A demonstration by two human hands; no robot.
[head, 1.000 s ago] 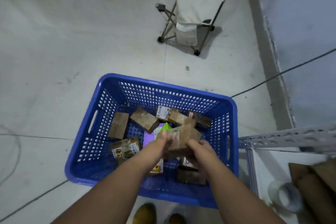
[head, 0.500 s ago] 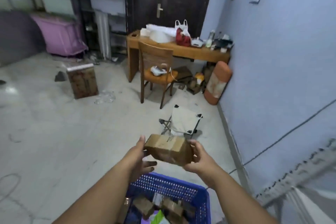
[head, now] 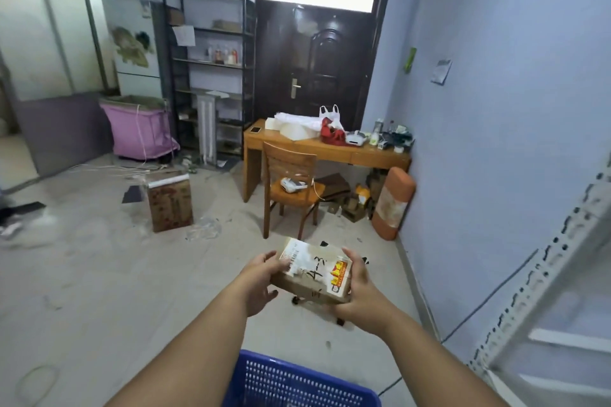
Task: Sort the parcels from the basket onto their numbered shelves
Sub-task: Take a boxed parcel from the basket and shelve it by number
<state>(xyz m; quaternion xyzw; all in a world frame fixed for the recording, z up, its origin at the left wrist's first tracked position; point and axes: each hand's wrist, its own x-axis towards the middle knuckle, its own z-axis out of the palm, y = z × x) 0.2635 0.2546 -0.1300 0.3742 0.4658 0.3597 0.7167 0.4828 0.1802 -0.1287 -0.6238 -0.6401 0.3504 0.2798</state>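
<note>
A small brown cardboard parcel (head: 312, 271) with a white label and "4-3" handwritten on top is held level in front of me, above the floor. My left hand (head: 258, 284) grips its left end and my right hand (head: 358, 294) grips its right end. The blue plastic basket (head: 297, 380) shows only its far rim at the bottom edge; its contents are out of view. A grey metal shelf rack (head: 545, 304) stands at the right edge, its shelf numbers not visible.
A wooden chair (head: 291, 188) and desk (head: 330, 149) stand ahead by the dark door (head: 317, 53). A cardboard box (head: 170, 201) sits on the floor to the left, a pink bin (head: 139, 132) behind it. An orange cushion (head: 393, 205) leans on the right wall.
Both hands lifted the parcel out of the basket and turned it so its labelled top faces me. My view rose from the basket to the room.
</note>
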